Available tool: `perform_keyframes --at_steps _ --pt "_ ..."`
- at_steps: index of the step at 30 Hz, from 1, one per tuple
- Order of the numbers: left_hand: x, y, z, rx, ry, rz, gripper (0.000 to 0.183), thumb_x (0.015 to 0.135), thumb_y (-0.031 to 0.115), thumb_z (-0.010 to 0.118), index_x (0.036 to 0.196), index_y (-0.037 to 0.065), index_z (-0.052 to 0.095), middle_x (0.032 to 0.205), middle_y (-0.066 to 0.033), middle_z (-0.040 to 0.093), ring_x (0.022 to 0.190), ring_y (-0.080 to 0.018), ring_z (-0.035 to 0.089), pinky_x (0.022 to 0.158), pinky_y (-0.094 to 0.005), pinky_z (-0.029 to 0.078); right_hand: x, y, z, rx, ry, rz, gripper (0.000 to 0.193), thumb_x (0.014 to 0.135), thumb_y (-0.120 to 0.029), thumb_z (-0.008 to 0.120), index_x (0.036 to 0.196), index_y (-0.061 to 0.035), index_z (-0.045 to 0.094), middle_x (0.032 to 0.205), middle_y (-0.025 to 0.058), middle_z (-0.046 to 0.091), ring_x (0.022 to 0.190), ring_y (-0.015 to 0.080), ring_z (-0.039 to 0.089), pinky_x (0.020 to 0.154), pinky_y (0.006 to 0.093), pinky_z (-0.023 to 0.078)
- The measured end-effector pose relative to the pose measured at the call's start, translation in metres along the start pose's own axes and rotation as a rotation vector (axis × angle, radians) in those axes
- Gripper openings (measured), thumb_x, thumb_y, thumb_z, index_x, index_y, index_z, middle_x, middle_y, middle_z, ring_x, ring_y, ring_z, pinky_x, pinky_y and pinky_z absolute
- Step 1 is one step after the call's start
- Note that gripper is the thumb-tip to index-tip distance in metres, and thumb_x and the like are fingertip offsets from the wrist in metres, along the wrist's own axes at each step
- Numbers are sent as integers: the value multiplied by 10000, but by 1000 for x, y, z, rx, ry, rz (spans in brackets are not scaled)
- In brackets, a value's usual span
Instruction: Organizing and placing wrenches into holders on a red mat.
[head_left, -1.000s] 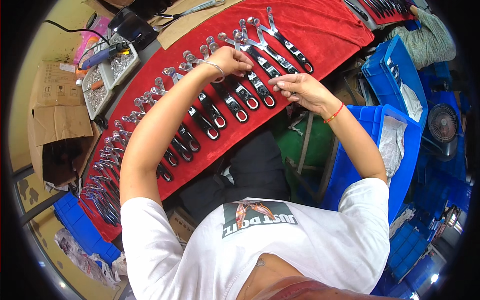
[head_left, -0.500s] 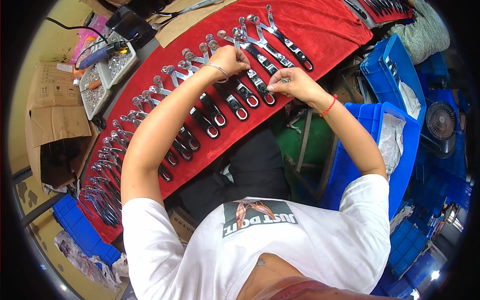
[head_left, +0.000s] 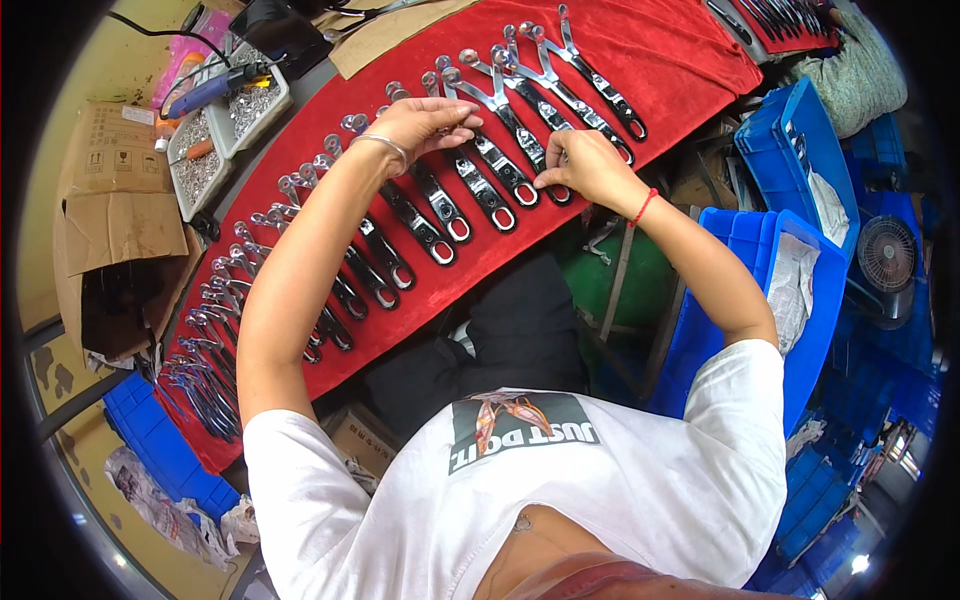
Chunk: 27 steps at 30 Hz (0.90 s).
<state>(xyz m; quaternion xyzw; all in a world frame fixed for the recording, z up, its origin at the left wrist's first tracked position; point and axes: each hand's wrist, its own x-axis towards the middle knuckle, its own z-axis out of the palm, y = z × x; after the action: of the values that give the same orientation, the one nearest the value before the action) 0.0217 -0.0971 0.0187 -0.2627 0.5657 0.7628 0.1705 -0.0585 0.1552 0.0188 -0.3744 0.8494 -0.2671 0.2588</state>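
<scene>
A long row of hand tools with black handles and forked, shiny metal heads lies on a red cloth (head_left: 670,60); each handle has an oval hole at its near end. My left hand (head_left: 425,128) is over the middle of the row, its thumb and fingers pressed together in a pinch. It covers several metal heads, and whatever is between the fingertips is too small to name. My right hand (head_left: 595,170) is closed, with curled fingers and the thumb by the near end of a forked tool (head_left: 517,125). Its palm side is hidden, so I cannot make out what it holds.
Two trays of small metal parts (head_left: 250,105) stand at the far left, with a blue handheld power tool (head_left: 205,92) lying over them. An open carton (head_left: 125,235) is left of the cloth. Blue crates (head_left: 735,270) and a fan (head_left: 886,245) stand on the right.
My left hand has moved left along the row, uncovering the handles below it. My right hand has shifted slightly left over the tools. The whole view has shifted a little.
</scene>
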Motion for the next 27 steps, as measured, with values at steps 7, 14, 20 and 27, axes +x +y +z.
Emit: perform_keyframes --at_steps 7,14,20,27 --pt "12 -22 -2 580 55 209 202 856 171 771 1005 36 752 816 -19 707 715 -83 633 644 -216 523 5 9 -2 76 -7 -1 312 727 -277 852 743 -14 684 720 134 685 709 240 678 681 369 506" --pt "17 -12 11 928 12 232 165 802 129 803 927 32 755 786 -32 711 690 -95 642 629 -255 529 2 9 -11 839 -199 330 279 981 -226 589 1073 19 685 762 -33 559 633 49 448 578 193 398" --pt "25 -8 10 986 29 261 195 741 112 839 918 63 772 796 -37 725 685 -112 650 637 -267 532 1 12 -14 1086 -256 329 240 997 -106 526 1153 16 662 871 8 596 671 44 466 580 170 394" --pt "24 4 18 1063 -4 198 186 761 141 829 917 56 775 769 -43 720 705 -105 667 661 -256 552 2 18 -9 580 -167 292 225 882 -236 735 887 -15 696 768 34 647 686 97 554 632 240 460"
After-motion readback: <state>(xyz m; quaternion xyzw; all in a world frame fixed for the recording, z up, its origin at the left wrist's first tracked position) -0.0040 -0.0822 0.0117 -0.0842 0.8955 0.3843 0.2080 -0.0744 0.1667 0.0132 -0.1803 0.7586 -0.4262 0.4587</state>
